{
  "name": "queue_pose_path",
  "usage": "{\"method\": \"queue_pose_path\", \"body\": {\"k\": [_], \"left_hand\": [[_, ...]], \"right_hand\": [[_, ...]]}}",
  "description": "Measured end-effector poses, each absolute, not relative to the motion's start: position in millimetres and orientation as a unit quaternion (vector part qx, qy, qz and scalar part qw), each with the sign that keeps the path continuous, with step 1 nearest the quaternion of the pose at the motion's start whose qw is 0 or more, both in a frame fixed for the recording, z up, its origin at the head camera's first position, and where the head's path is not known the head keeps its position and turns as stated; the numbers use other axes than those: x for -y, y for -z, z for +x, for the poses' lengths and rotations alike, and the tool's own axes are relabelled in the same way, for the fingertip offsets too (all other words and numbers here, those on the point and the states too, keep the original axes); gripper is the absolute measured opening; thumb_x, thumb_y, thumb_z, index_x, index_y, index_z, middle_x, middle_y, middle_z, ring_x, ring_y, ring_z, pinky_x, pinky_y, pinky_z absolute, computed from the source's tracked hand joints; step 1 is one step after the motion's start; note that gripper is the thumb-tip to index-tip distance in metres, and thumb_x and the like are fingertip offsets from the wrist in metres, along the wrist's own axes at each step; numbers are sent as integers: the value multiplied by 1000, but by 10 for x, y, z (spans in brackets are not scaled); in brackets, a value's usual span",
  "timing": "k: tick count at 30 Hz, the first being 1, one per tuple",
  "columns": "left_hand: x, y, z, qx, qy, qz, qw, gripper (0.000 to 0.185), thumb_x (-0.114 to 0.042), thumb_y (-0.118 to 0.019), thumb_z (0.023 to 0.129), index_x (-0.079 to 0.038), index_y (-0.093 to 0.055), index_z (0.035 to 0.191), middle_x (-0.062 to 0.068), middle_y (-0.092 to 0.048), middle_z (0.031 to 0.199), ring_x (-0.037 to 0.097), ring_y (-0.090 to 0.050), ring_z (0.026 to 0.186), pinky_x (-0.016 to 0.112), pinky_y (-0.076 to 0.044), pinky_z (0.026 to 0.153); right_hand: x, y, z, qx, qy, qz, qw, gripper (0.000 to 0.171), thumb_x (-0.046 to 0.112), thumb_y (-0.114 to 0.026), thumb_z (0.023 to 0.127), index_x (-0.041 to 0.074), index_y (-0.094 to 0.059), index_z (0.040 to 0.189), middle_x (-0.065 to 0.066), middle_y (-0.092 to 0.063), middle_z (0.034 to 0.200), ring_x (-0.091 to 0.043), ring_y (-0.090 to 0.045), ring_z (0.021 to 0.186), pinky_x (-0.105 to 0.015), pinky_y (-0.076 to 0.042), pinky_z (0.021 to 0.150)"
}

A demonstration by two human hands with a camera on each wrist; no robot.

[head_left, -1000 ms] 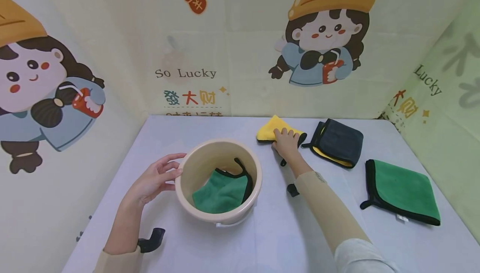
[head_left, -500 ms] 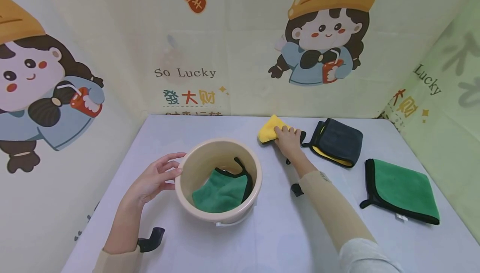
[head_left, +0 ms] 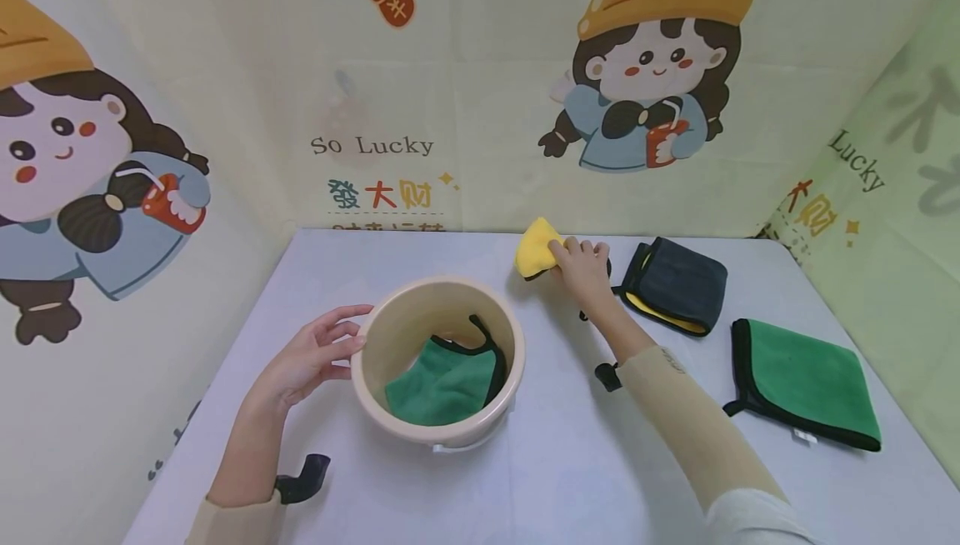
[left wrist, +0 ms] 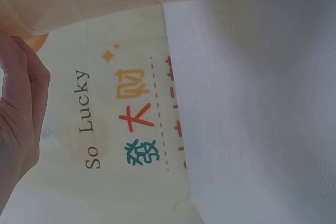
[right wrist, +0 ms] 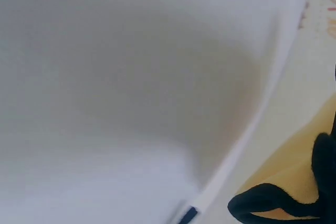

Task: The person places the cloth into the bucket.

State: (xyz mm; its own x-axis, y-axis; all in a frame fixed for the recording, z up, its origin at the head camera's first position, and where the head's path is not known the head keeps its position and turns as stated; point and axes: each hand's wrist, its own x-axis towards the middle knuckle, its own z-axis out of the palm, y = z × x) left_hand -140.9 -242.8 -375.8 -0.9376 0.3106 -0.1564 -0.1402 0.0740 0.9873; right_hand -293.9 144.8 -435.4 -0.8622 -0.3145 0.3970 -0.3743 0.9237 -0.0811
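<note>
A cream bucket (head_left: 362, 387) stands on the table with a folded green cloth (head_left: 442, 382) inside, its black edging and loop showing. At the bucket's left side, my left hand (head_left: 307, 357) holds the rim, its thumb at the edge and its fingers against the wall. Beyond the bucket to the right, my right hand (head_left: 585, 274) grips a yellow cloth (head_left: 535, 249) with dark edging and a hanging loop. A shadow lies under that cloth, which is raised off the table. Part of its dark underside (right wrist: 262, 200) shows in the right wrist view.
To the right of my right hand lies a folded dark cloth (head_left: 678, 282) with a yellow inner side. Nearer, a folded green cloth (head_left: 813, 382) with black edging lies at the table's right side. A printed curtain (head_left: 487, 112) hangs behind the white table (head_left: 570, 462).
My right hand has raised the yellow cloth off the table and shifted slightly right, with the cloth bunching in its grip. My left hand and the bucket have stayed still.
</note>
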Motion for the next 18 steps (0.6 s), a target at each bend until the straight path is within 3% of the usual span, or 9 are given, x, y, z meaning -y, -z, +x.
{"method": "queue_pose_path", "body": {"k": [9,18], "left_hand": [[2424,3760,-1404,-715,-676,58,166,41,-7,-56,89,-13,-45,128,2,-57,92,18,-64,79,36,-55,67],[2418,3750,-1397,-712,-680,56,166,41,-7,-57,89,-13,-46,128,2,-57,92,17,-63,79,35,-56,66]], "right_hand": [[-1336,3998,-2711,936,-84,231,253,34,17,-70,81,14,-52,110,-13,-53,99,-34,-50,87,-52,-31,80],[-1189,3679,-2437,916,-77,281,275,41,21,-75,76,15,-51,109,-13,-53,101,-32,-48,89,-51,-33,80]]}}
